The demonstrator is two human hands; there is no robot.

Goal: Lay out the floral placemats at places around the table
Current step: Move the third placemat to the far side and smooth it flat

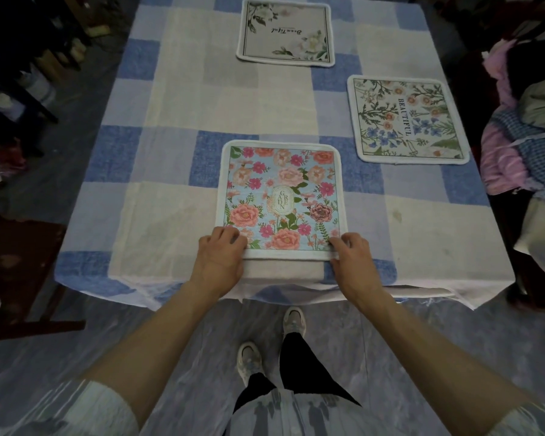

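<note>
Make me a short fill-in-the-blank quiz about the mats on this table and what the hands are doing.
1. The checked tablecloth carries ____ placemats in all.
2. The left hand and right hand pinch the near edge of the pink-flowered placemat, whose middle label reads ____.
3. The right-side placemat bears the word ____.

Missing words: three; GARDEN; BEAUTIFUL.
</note>
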